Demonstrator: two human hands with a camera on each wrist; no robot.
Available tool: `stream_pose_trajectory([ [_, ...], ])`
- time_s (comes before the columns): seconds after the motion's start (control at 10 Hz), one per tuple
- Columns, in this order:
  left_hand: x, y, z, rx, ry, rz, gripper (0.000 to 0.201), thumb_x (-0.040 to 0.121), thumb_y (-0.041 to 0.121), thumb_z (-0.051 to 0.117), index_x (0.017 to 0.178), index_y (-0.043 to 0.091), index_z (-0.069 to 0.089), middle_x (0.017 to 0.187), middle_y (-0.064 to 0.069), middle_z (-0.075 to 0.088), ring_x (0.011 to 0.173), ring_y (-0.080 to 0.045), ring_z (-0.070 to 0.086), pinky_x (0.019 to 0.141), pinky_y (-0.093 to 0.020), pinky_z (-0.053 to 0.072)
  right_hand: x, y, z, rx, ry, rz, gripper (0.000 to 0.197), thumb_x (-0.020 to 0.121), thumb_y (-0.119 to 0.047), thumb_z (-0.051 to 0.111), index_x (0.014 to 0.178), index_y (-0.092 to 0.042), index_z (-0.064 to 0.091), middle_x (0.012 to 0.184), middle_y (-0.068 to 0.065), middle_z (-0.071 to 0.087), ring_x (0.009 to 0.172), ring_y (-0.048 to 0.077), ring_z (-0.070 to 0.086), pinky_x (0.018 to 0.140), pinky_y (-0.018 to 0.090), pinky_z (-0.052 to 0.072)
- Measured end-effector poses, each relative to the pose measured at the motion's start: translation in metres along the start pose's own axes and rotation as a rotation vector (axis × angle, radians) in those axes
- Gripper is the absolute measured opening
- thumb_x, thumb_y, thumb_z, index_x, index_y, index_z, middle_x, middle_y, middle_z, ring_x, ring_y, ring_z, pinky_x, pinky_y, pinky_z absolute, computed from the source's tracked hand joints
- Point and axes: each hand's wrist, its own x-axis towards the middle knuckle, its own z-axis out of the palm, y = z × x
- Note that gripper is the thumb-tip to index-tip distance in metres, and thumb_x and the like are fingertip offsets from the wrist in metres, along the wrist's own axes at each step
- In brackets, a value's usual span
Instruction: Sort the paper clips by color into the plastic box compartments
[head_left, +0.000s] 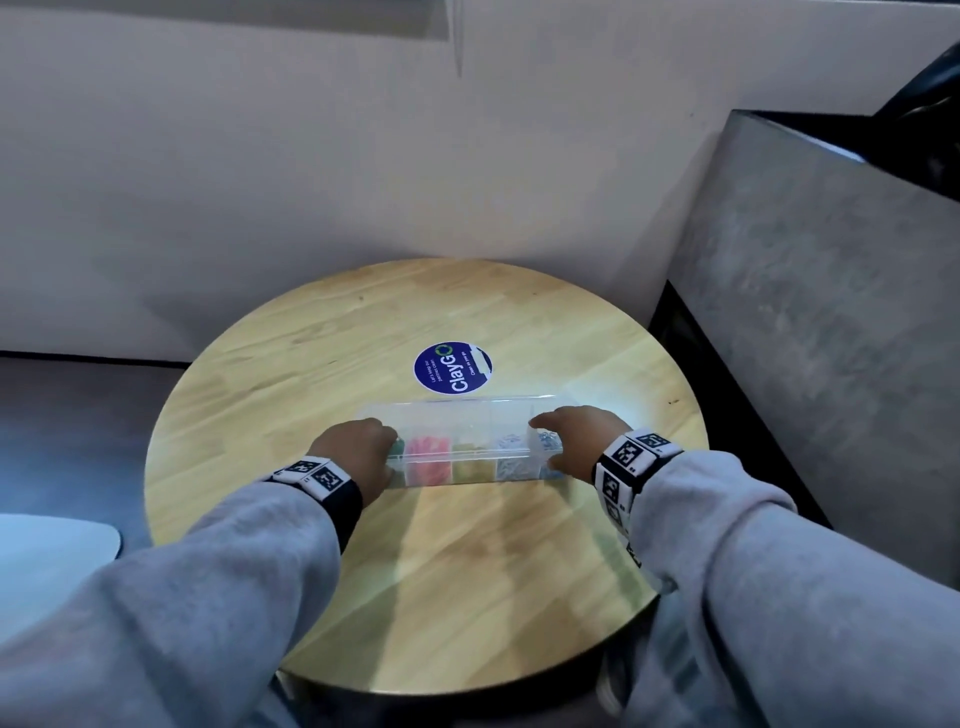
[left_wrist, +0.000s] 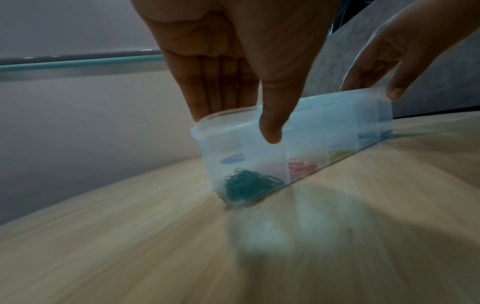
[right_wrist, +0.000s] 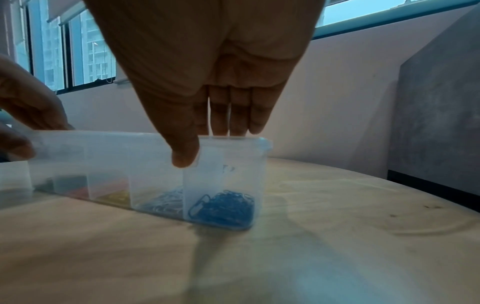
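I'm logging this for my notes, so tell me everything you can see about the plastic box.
The plastic box is long, clear and lidded, split into five compartments: green, red, yellow, silvery and blue clips, left to right. It sits on the round wooden table. The left hand pinches its left end, the right hand its right end.

The plastic box (head_left: 457, 441) is clear. Inside are green clips (left_wrist: 246, 186), red clips (head_left: 428, 454), yellow clips (head_left: 470, 460), silver clips (head_left: 511, 457) and blue clips (right_wrist: 223, 207). The tabletop (head_left: 363, 332) is light wood with a dark blue sticker (head_left: 449, 369). The sleeves (head_left: 234, 597) are gray.
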Motion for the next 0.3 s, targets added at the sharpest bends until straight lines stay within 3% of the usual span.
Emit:
stream_pose_trajectory([
  [0.1,-0.0008,-0.0016,-0.0024,-0.038,-0.003,-0.021,0.032,0.084,0.028,0.058,0.113,0.017,0.062,0.113,-0.005,0.061,0.105,-0.026,0.059,0.079,-0.028,0.044,-0.0009,-0.0003,0.0082,0.010,0.012,0.012,0.059,0.089,-0.024,0.056,0.143,-0.028,0.035,0.143,-0.003,0.044,0.127,0.019,0.046,0.101,0.029,0.039],
  [0.2,0.0001,-0.0025,-0.0049,-0.084,0.003,-0.024,0.036,0.082,0.027,0.061,0.116,0.016,0.062,0.116,-0.005,0.062,0.106,-0.026,0.059,0.083,-0.029,0.046,0.0006,-0.0017,0.0113,0.020,0.008,0.014,0.061,0.090,-0.025,0.054,0.146,-0.027,0.030,0.151,-0.005,0.035,0.135,0.017,0.038,0.108,0.028,0.033],
  [0.3,-0.0084,-0.0111,-0.0071,-0.204,-0.051,-0.029,0.057,0.082,0.030,0.066,0.135,0.021,0.049,0.139,-0.002,0.049,0.125,-0.022,0.048,0.098,-0.026,0.039,-0.0088,0.0005,0.0046,0.072,-0.033,0.001,0.066,0.091,-0.031,0.055,0.149,-0.024,0.024,0.157,-0.005,0.023,0.141,0.017,0.028,0.115,0.030,0.023],
])
